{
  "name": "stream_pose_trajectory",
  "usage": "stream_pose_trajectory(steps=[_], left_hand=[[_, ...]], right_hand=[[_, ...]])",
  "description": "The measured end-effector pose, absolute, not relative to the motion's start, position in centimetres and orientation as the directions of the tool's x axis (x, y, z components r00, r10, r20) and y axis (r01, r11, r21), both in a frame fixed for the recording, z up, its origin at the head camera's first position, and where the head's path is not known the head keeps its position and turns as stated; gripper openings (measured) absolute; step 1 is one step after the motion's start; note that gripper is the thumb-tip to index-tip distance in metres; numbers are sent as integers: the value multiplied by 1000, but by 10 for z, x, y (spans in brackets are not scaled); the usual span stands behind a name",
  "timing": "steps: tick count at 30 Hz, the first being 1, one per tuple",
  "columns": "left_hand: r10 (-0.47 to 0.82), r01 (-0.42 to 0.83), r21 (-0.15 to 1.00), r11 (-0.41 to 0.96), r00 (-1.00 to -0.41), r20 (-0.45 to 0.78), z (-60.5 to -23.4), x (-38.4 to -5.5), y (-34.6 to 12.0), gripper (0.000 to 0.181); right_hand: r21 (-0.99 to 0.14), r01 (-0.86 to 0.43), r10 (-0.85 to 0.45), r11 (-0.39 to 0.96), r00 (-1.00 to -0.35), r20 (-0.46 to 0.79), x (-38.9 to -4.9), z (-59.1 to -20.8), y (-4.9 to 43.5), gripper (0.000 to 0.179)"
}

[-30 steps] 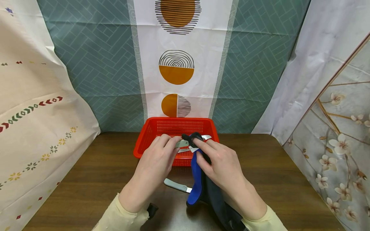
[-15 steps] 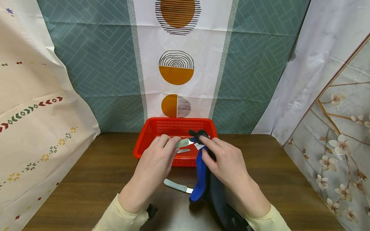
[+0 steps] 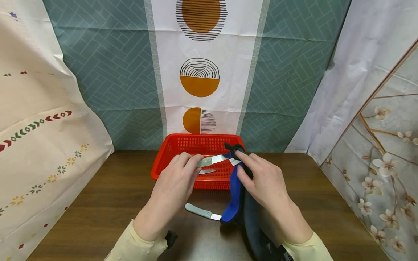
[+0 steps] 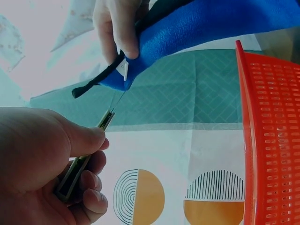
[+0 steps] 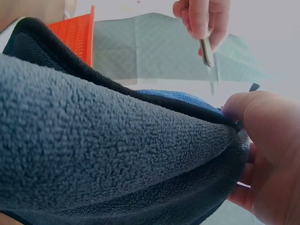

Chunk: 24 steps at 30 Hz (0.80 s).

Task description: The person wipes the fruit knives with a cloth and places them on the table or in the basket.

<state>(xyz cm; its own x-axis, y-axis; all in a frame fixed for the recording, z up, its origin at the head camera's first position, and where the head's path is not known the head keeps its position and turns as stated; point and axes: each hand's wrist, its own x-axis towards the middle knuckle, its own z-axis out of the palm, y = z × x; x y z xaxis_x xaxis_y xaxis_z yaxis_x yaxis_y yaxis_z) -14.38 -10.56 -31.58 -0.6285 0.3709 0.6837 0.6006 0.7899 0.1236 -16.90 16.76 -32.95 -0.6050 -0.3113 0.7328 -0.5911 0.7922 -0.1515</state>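
Observation:
My left hand point(image 3: 176, 177) grips a folding knife point(image 3: 205, 162) by its pale green handle, with the blade extended toward the right. My right hand point(image 3: 262, 177) pinches the corner of a microfibre cloth point(image 3: 234, 195), bright blue on one face and dark grey on the other, with a black edging and loop. A small white label point(image 4: 123, 68) shows at that corner. The blade's tip meets the blue corner in the head view. From the right hand the cloth hangs down to the table. A second folding knife point(image 3: 198, 211), grey-handled, lies on the table, its blade end meeting the cloth.
A red perforated plastic basket point(image 3: 160, 156) stands at the back of the brown wooden table point(image 3: 107, 203), behind both hands. Another knife blade point(image 3: 207, 171) shows inside it, partly hidden by my left hand. Patterned fabric point(image 3: 114, 72) hangs behind the table and along both sides.
My right hand has drawn the cloth to the right along the blade, so more of the knife blade shows. My left hand has stayed almost still. The other knife has not moved.

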Motion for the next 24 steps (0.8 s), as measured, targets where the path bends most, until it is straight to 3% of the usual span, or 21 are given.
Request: stream_pose_trajectory(steps=[11,24], left_hand=[[365,595,111,796,-618,696,-316,-145,-108,43],[341,547,61,835,-601,722,-319,-150,-110,24]], right_hand=[[-161,-565,-269,809,-600,753,-171,-327,182,39],[-173,-564,-259,807,-603,755,-169,-323,184,39]])
